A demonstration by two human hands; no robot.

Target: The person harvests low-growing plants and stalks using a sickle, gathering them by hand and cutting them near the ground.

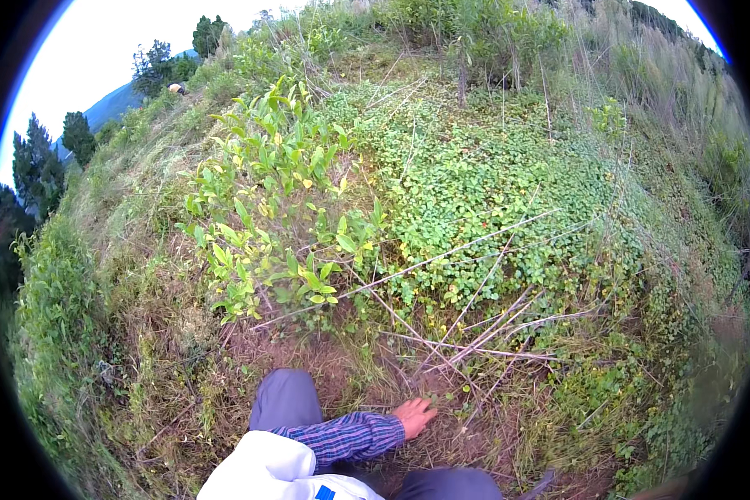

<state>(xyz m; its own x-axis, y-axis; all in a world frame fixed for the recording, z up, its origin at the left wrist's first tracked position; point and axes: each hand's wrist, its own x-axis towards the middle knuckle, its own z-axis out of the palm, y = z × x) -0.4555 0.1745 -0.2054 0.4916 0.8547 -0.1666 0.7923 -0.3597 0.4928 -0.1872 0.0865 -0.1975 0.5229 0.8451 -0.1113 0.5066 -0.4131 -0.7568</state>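
Note:
My left hand (pixel 414 417), in a blue and purple plaid sleeve (pixel 350 437), reaches across between my knees. It is palm down, low over bare soil and dry grass, its fingers extended and slightly apart. Nothing shows in its grasp. Just beyond the fingertips lie the lower ends of several long, dry plant stalks (pixel 475 347), crossed over one another. My right hand is out of view. At the bottom right edge a narrow grey thing (pixel 540 484) shows, too blurred to identify.
A leafy shrub (pixel 281 187) with yellowing leaves stands ahead on the left. Low green ground cover (pixel 469 187) spreads beyond the stalks. My grey trouser knee (pixel 286 397) and white garment (pixel 262 469) are in front. Tall dry grass (pixel 675 75) rises at right; conifers (pixel 37 162) stand far left.

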